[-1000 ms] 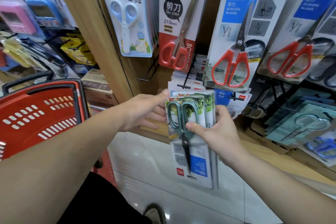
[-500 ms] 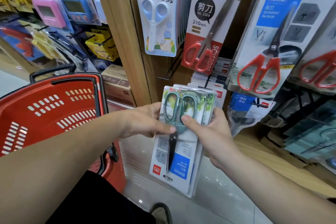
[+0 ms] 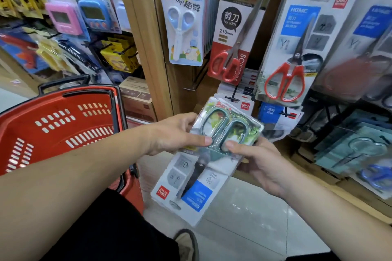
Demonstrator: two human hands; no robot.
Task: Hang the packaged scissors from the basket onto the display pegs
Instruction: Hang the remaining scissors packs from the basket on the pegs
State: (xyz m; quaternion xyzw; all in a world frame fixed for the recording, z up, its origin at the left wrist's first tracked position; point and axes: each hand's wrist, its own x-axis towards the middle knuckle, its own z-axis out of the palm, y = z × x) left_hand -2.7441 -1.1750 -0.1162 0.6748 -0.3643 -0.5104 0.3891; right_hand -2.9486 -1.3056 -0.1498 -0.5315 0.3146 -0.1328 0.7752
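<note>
1. Shop shelving fills my view: a wooden upright [image 3: 146,48] with carded goods hung on either side of it, and pale floor tiles [image 3: 244,218] below.
2. At my left sits the red shopping basket [image 3: 63,125], close under the left forearm and apart from the pack I hold.
3. Stock already hung: a red-handled scissors card [image 3: 292,48], a 210 mm scissors card [image 3: 235,34] and a row of blue children's scissors [image 3: 182,25]. Lower right, the teal packs [image 3: 356,150] are too blurred to read.
4. The green-handled scissors pack [image 3: 203,167] is out of the basket and in the air in front of the lower pegs. It is tilted, handles up and blade pointing at the floor. Extra card edges behind it suggest a small stack, but I cannot count them.
5. My left hand [image 3: 169,135] grips its left edge, thumb on the front beside the handle loops. My right hand [image 3: 261,161] clamps the right side, thumb on the front and fingers behind.
6. A black peg [image 3: 232,98] juts out just behind the pack's top and already carries cards.
7. What looks like the hang slot [image 3: 175,205] is at the low end.
8. Risks, as I judge them:
   - The pack needs turning over first, and a loose stack could fan out and drop while I do it.
   - Pushing blind could miss the slot.
   - The neighbouring cards could get knocked off.
</note>
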